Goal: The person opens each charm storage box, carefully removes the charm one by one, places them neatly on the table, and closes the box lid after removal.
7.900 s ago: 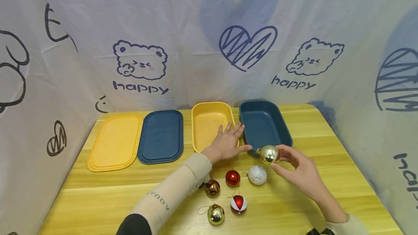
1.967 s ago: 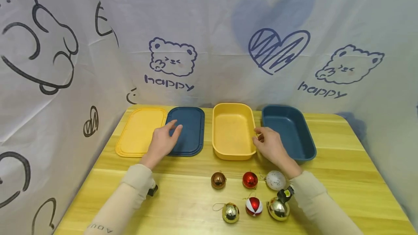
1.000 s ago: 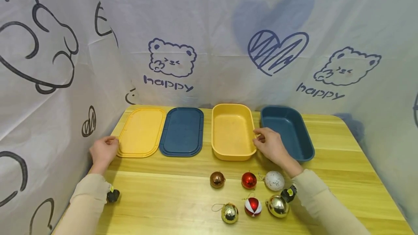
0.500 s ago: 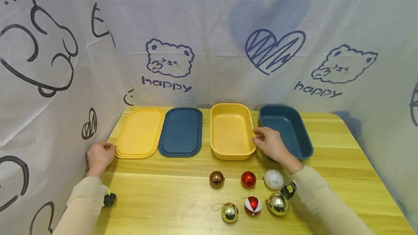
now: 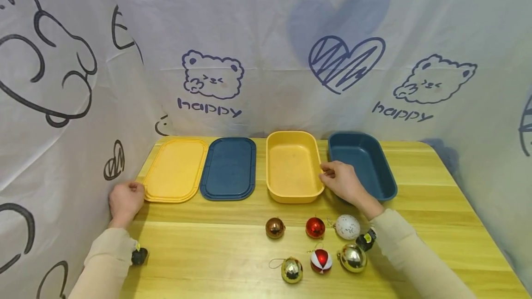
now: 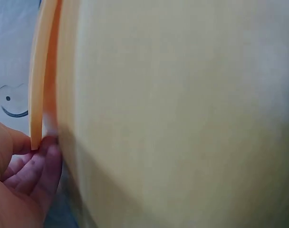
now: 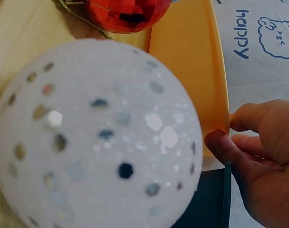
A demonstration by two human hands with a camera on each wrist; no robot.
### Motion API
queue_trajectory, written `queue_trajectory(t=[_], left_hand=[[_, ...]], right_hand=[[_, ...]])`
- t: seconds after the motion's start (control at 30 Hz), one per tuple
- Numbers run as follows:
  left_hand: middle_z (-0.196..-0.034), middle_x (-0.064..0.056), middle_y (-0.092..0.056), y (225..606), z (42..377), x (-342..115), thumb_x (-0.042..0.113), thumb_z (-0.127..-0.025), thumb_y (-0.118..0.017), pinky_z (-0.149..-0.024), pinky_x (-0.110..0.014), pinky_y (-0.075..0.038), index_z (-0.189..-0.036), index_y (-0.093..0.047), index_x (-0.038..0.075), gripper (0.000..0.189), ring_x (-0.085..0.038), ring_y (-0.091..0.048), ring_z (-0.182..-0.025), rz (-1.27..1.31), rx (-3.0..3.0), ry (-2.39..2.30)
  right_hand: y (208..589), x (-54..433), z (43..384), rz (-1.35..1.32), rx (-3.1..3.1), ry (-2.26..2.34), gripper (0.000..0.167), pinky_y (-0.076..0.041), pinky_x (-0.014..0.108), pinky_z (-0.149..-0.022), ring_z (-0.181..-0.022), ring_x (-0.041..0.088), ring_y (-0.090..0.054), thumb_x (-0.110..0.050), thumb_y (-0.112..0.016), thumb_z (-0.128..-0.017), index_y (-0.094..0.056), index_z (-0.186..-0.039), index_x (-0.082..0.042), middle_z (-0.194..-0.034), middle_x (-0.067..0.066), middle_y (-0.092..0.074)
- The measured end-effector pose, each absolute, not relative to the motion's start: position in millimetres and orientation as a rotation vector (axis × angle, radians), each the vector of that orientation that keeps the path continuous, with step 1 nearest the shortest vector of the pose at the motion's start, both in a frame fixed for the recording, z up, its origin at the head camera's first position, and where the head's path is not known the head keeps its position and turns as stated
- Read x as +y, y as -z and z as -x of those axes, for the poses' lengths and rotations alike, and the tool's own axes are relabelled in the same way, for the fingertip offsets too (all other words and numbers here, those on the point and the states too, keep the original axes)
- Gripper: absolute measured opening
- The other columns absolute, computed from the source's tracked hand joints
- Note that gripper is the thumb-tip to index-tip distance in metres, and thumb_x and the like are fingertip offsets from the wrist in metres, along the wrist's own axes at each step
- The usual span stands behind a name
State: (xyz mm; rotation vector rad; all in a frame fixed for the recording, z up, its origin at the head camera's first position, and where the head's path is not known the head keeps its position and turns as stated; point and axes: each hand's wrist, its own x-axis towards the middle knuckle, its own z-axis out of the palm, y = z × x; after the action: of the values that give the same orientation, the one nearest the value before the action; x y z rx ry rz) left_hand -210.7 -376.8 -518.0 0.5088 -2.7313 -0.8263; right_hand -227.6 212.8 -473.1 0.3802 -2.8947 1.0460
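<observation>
In the head view my left hand (image 5: 126,201) is at the near left corner of the yellow lid (image 5: 176,170). The left wrist view shows its thumb and fingers pinching the edge of that lid (image 6: 36,85), slightly raised off the table there. My right hand (image 5: 341,181) holds the right rim of the yellow box (image 5: 293,165); in the right wrist view thumb and fingertips pinch the box wall (image 7: 194,61). Beside that hand stands the blue box (image 5: 361,165), partly hidden by it. The blue lid (image 5: 228,169) lies flat between yellow lid and yellow box.
Several ball ornaments lie in front of the boxes: brown (image 5: 275,228), red (image 5: 315,228), speckled white (image 5: 347,227), gold (image 5: 292,270), red-and-white (image 5: 321,261), and a larger gold one (image 5: 352,258) by the right wrist. A printed cloth (image 5: 266,59) hangs behind and at both sides.
The gold ornament earlier in my right hand now lies on the table; that hand grips the yellow box. My left hand moved left from above the blue lid to the yellow lid's edge.
</observation>
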Motion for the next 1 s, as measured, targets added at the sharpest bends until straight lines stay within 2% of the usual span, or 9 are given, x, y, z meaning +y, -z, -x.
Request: queue_trajectory(t=[0.1, 0.2, 0.33, 0.4, 0.5, 0.6, 0.7, 0.83, 1.0], left_hand=[[-0.082, -0.026, -0.076, 517, 212, -378, 0.010, -0.099, -0.051, -0.060, -0.028, -0.049, -0.105, -0.074, -0.014, 0.034, -0.017, -0.064, -0.054, -0.541, -2.708, 0.960], [-0.100, -0.032, -0.076, 514, 210, -377, 0.014, -0.104, -0.050, -0.053, -0.018, -0.048, -0.124, -0.069, -0.016, 0.040, -0.001, -0.061, -0.047, -0.635, -2.689, 1.150], [-0.135, -0.040, -0.062, 510, 208, -376, 0.019, -0.109, -0.050, -0.055, -0.018, -0.056, -0.141, -0.058, -0.016, 0.048, 0.005, -0.063, -0.049, -0.720, -2.644, 1.382], [-0.144, -0.042, -0.054, 510, 208, -376, 0.020, -0.110, -0.049, -0.057, -0.019, -0.058, -0.144, -0.055, -0.015, 0.049, 0.007, -0.063, -0.051, -0.740, -2.624, 1.468], [-0.147, -0.042, -0.050, 510, 208, -377, 0.018, -0.110, -0.049, -0.060, -0.019, -0.059, -0.145, -0.053, -0.015, 0.048, 0.009, -0.062, -0.054, -0.760, -2.595, 1.547], [-0.144, -0.041, -0.054, 510, 210, -379, 0.015, -0.109, -0.051, -0.062, -0.020, -0.060, -0.144, -0.053, -0.016, 0.047, 0.009, -0.063, -0.057, -0.783, -2.552, 1.612], [-0.133, -0.037, -0.063, 510, 212, -381, 0.015, -0.107, -0.055, -0.061, -0.021, -0.060, -0.141, -0.057, -0.017, 0.046, 0.007, -0.064, -0.058, -0.781, -2.540, 1.581], [-0.111, -0.022, -0.075, 505, 212, -379, 0.020, -0.106, -0.059, -0.058, -0.019, -0.058, -0.134, -0.066, -0.013, 0.044, 0.004, -0.065, -0.056, -0.738, -2.524, 1.454], [-0.093, 0.001, -0.074, 489, 212, -368, 0.030, -0.105, -0.062, -0.055, -0.016, -0.053, -0.129, -0.072, -0.006, 0.044, 0.007, -0.061, -0.059, -0.654, -2.464, 1.330]], right_hand=[[473, 212, 227, -0.368, -2.899, -1.049, 0.036, -0.064, 0.046, -0.085, -0.099, 0.036, -0.076, -0.008, -0.072, -0.097, -0.070, -0.128, 0.010, -0.119, 0.028, -0.072], [473, 212, 227, -0.372, -2.904, -1.049, 0.037, -0.063, 0.046, -0.086, -0.100, 0.036, -0.076, -0.009, -0.071, -0.098, -0.069, -0.129, 0.010, -0.120, 0.028, -0.072], [473, 211, 227, -0.375, -2.908, -1.049, 0.038, -0.063, 0.046, -0.087, -0.101, 0.037, -0.075, -0.010, -0.071, -0.098, -0.069, -0.130, 0.010, -0.121, 0.028, -0.071], [472, 211, 226, -0.377, -2.905, -1.048, 0.038, -0.063, 0.047, -0.087, -0.101, 0.037, -0.076, -0.010, -0.071, -0.098, -0.069, -0.130, 0.011, -0.120, 0.028, -0.072], [471, 211, 226, -0.374, -2.899, -1.052, 0.038, -0.063, 0.047, -0.087, -0.101, 0.037, -0.076, -0.010, -0.071, -0.098, -0.069, -0.130, 0.011, -0.120, 0.028, -0.072], [471, 211, 225, -0.373, -2.900, -1.052, 0.038, -0.063, 0.046, -0.087, -0.101, 0.036, -0.076, -0.009, -0.071, -0.098, -0.069, -0.130, 0.011, -0.119, 0.028, -0.072], [471, 211, 225, -0.370, -2.904, -1.047, 0.038, -0.063, 0.046, -0.087, -0.101, 0.036, -0.076, -0.009, -0.070, -0.098, -0.069, -0.130, 0.010, -0.119, 0.027, -0.072], [471, 211, 225, -0.374, -2.898, -1.046, 0.038, -0.063, 0.046, -0.087, -0.100, 0.036, -0.076, -0.009, -0.071, -0.098, -0.069, -0.130, 0.011, -0.118, 0.027, -0.072], [473, 211, 226, -0.386, -2.880, -1.043, 0.036, -0.064, 0.046, -0.086, -0.099, 0.036, -0.076, -0.008, -0.071, -0.097, -0.069, -0.128, 0.011, -0.116, 0.027, -0.072]])
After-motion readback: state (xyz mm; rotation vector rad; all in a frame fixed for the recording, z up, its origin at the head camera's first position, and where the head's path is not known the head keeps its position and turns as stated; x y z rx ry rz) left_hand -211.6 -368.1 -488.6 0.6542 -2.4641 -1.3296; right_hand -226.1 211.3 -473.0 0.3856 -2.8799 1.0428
